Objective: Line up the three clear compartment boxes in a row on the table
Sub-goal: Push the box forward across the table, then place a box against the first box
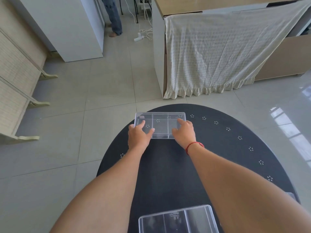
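Hands, left (138, 134) and right (184, 132), clasp a clear compartment box (160, 123) at the far edge of a black oval table (218, 148), another box (178, 219) at the near edge.

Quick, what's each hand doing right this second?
Left hand: gripping the left end of the far clear box.
Right hand: gripping the right end of the same box.

The near clear box (178, 219) is cut off by the bottom edge, so only its far part shows. The right forearm (244, 187) hides the desk's (218, 140) near right rim. A standing person (113, 15) is cropped above the legs.
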Motion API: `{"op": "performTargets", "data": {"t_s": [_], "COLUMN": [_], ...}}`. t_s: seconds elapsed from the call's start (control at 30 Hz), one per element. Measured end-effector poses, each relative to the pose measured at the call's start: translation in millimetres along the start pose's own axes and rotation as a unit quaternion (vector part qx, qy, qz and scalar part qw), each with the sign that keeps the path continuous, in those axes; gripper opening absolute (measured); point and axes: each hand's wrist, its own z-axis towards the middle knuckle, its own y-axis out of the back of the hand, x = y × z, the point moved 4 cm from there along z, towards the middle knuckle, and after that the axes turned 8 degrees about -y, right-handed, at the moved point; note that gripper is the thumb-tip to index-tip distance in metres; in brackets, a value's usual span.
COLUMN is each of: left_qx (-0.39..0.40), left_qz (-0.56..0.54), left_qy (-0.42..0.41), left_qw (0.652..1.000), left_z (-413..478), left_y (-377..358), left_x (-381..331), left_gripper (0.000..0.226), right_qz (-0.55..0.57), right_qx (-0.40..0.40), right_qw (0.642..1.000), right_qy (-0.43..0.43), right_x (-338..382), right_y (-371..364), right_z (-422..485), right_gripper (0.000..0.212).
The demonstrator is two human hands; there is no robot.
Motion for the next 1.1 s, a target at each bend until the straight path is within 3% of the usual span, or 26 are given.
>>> {"op": "performTargets", "data": {"t_s": [0.2,0.33,0.53,0.9,1.1], "left_qx": [0.013,0.001,0.007,0.038,0.063], "left_qz": [-0.002,0.014,0.09,0.103,0.113], "left_qy": [-0.011,-0.037,-0.042,-0.039,0.032], "left_qw": [1.0,0.999,0.995,0.993,0.991], "left_z": [-2,-18,-69,-233,-297], "left_y": [2,9,21,21,12], "left_x": [-5,-12,-18,-9,28], "left_gripper": [0.066,0.072,0.065,0.061,0.07], "right_qz": [-0.033,-0.059,-0.092,-0.088,-0.062], "right_qx": [0.024,0.016,0.011,0.02,0.079], "right_qw": [0.999,0.998,0.995,0.995,0.995], "right_qy": [-0.006,-0.018,0.024,0.037,-0.008], "right_x": [2,3,-14,-108,-161], "right_y": [0,5,15,38,14], "right_z": [1,-12,-60,-191,-235], "right_gripper": [0.053,0.065,0.053,0.052,0.055]}}
